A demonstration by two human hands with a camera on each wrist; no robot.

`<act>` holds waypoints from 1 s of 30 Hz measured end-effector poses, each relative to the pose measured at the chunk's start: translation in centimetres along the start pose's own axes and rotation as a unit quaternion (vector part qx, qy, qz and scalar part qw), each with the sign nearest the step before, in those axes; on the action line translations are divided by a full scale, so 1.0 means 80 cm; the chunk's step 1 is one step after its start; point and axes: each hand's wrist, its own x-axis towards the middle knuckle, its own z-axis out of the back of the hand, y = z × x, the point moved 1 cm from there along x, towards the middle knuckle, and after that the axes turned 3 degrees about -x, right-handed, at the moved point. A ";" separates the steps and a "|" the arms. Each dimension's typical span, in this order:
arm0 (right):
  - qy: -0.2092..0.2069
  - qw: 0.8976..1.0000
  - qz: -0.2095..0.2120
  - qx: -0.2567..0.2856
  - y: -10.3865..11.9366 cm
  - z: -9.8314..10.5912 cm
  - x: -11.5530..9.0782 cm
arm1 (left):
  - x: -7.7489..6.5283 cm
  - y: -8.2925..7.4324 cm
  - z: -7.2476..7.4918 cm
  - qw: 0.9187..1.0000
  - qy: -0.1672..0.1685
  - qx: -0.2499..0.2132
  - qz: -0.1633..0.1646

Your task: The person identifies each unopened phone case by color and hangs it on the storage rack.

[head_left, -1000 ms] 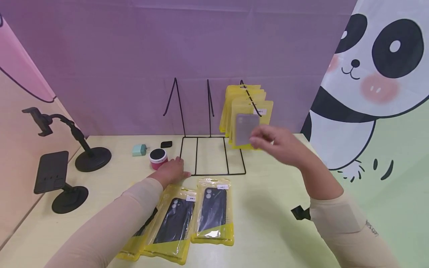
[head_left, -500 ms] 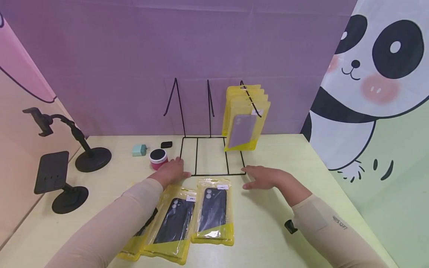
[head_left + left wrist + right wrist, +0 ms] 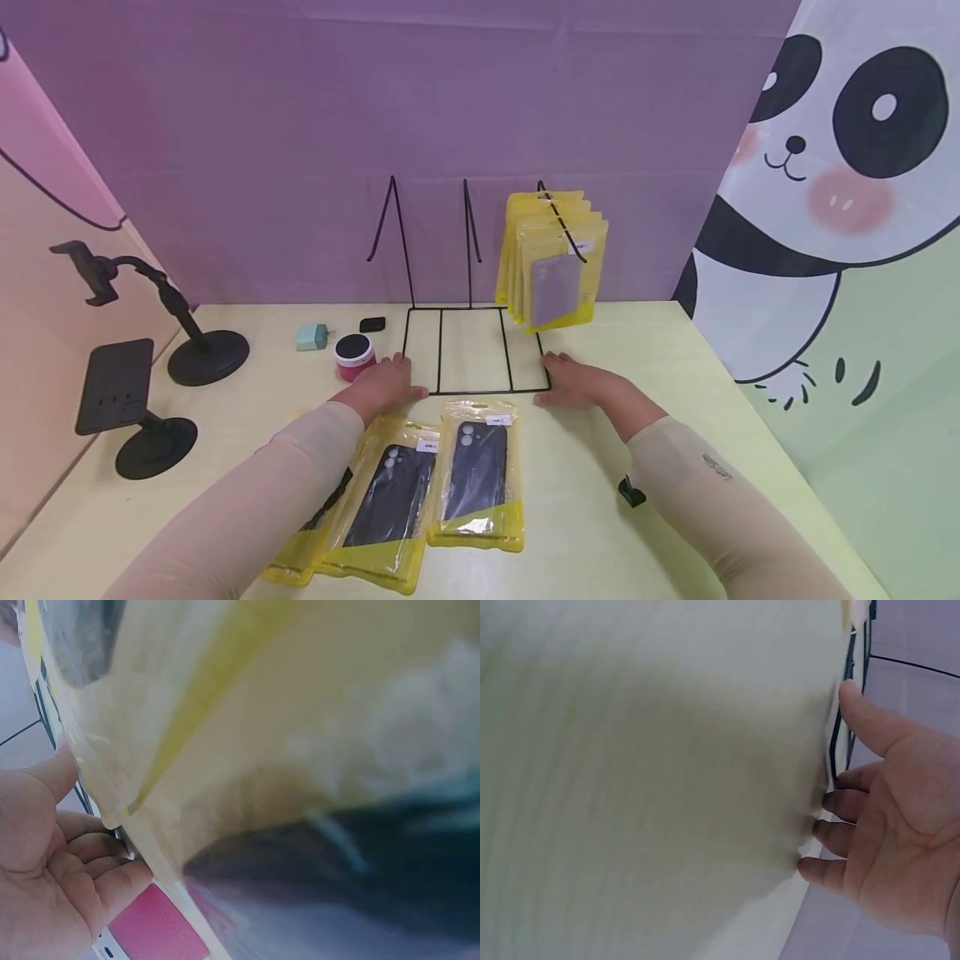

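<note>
The rack (image 3: 440, 350) stands on the far half of a pale table (image 3: 592, 517), a black wire frame with a flat rectangular base and 3 thin uprights, each bent into a forward-slanting hook. Soft yellow pouches (image 3: 553, 233) hang layered from its right hook, the front pouch showing a smooth lavender case (image 3: 555, 290) through its film. The left hand (image 3: 384, 387) rests at the base's near left corner, thumb spread from the fingers; the right hand (image 3: 576, 383) rests at the near right corner, relaxed, thumb apart from the fingers. 3 glossy pouches with solid yellow lower ends lie nearer: a right pouch (image 3: 477, 483), a middle pouch (image 3: 386, 500) and a left pouch (image 3: 296, 558) partly under the sleeve (image 3: 247, 500).

The left wrist view alone shows crinkled, translucent amber plastic up close, the left fingers half curled behind its edge, tips partly hidden, and the pebbled pink side of the round container (image 3: 355, 357); the head view adds its black top. Only the right wrist view shows the table's streaky wood grain, with 4 slightly parted fingers and the thumb beside a dark rod.
</note>
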 end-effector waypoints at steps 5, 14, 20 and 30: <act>-0.022 0.999 -0.021 -0.020 0.003 0.002 0.006 | -0.002 -0.001 0.002 1.000 0.004 -0.007 0.002; -0.022 0.998 -0.035 -0.042 0.006 0.006 0.014 | -0.001 0.001 0.003 1.000 0.000 -0.017 -0.006; -0.017 0.998 -0.034 -0.041 0.009 0.010 0.013 | -0.021 -0.014 0.022 0.996 -0.077 0.044 -0.031; -0.019 0.999 -0.042 -0.026 0.012 0.015 0.009 | -0.041 -0.067 0.009 0.992 -0.031 -0.041 -0.117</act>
